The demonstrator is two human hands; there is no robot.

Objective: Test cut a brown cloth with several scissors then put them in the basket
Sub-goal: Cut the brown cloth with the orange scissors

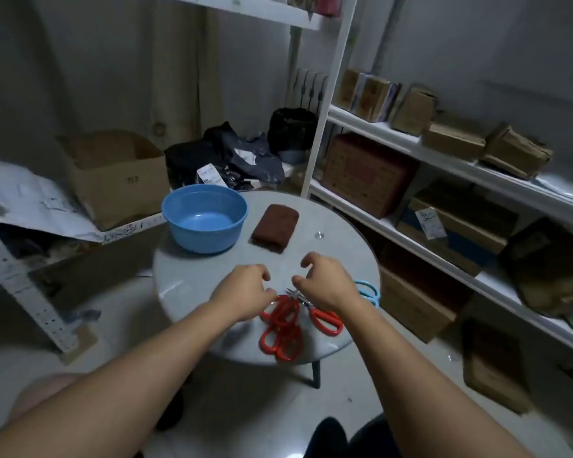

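We sit at a round grey worktop (192, 285) with shelving of cardboard boxes (444, 133) rising well beyond our hands on the right. Ahead of the left hand and well apart from it stands the blue basket (204, 223), empty and set at the far edge, which we judge keeps it clear of the cutting yet within an easy reach for dropping tools in. Ahead of the right hand lies the brown cloth (275, 231), folded into a neat block, untouched and near the basket. Just under and behind both hands the scissors are gathered in a cluster at the near edge, probably so each pair can be taken in turn: two red-handled pairs (282, 328) overlap below the left hand, another red pair (326, 320) lies under the right wrist, and a light blue pair (368, 290) shows only its handle loops just beyond the right wrist. Our left hand (245, 289) hovers with fingers curled loosely, holding nothing that we can see; our right hand (325, 282) is likewise half open, fingers arched downward, its thumb close to the scissor tips but, as far as we can tell, gripping none. We judge that no cutting has begun and that picking a first pair comes next.
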